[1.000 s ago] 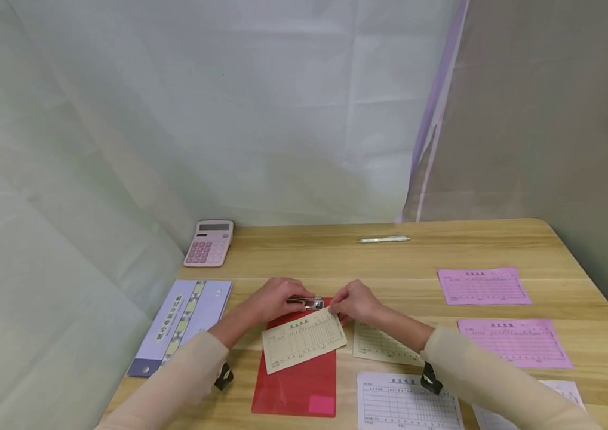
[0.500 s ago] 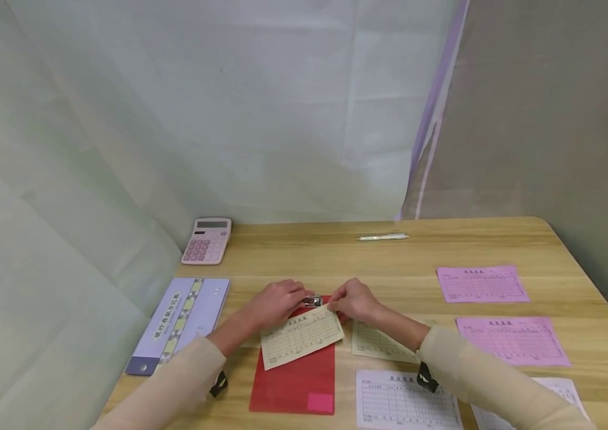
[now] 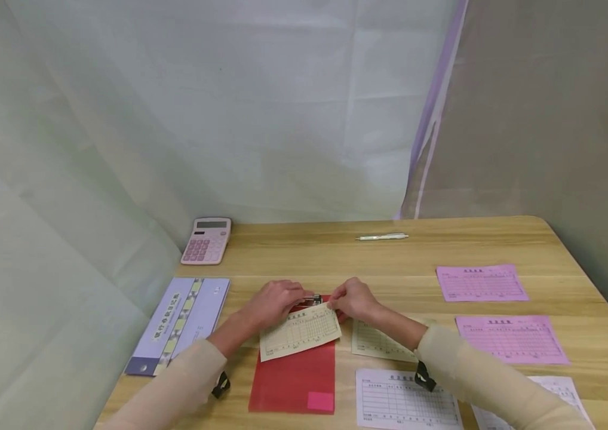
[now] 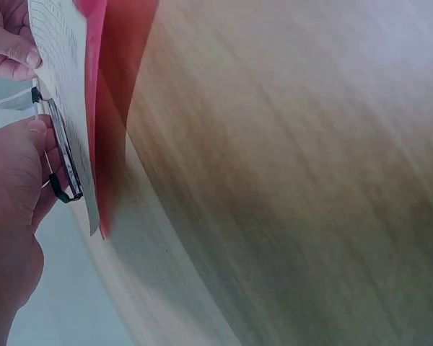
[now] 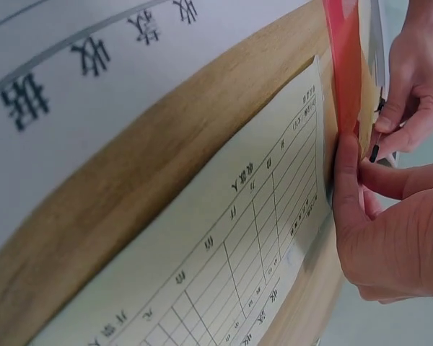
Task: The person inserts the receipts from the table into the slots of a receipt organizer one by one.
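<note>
On a red clipboard (image 3: 293, 385) lies a pale yellow receipt slip (image 3: 300, 335), slightly tilted, its top edge close to the metal clip (image 3: 312, 300). My left hand (image 3: 276, 303) grips the clip, and in the left wrist view the thumb presses its black-tipped wire lever (image 4: 56, 184). With thumb and forefinger, my right hand (image 3: 356, 300) pinches the slip's upper right corner; in the right wrist view those fingers (image 5: 348, 180) are at the board's edge, close to the clip. A second yellow slip (image 5: 252, 194) lies on the table, partly under my right forearm.
White forms (image 3: 408, 400) lie at the front right, beyond them two pink forms (image 3: 482, 283). A purple account book (image 3: 180, 322) and a pink calculator (image 3: 207, 242) sit on the left. A white pen (image 3: 383, 237) lies toward the table's back edge.
The yellow slip has shifted slightly up and left, its top edge nearer the clip. My left fingers have moved further over the clip; the right hand keeps its pinch.
</note>
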Motion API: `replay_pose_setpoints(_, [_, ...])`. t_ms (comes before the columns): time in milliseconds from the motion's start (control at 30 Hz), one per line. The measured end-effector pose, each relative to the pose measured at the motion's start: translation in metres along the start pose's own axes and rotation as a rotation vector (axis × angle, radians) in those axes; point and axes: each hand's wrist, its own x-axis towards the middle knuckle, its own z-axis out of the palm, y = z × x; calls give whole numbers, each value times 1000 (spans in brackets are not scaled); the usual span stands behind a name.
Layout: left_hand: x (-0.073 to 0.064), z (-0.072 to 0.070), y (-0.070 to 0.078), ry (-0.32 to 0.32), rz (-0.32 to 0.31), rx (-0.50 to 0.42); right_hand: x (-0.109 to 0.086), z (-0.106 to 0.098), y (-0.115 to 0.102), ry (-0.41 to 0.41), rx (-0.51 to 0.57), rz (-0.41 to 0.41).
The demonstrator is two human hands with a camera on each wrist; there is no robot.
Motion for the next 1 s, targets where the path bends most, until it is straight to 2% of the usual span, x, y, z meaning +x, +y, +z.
replay_pose_setpoints(300, [-1,-1,1,20,4,-39,1,1,2,43,47,31])
replay_pose_setpoints(533, [-2,0,2,20,4,-53,8,0,-1,85,82,4])
replay_pose_setpoints(833, [-2,1,2,41,14,-47,8,-2,-4,89,88,23])
replay_pose_setpoints(1000, [-4,0,4,36,15,-37,4,0,-3,75,110,61])
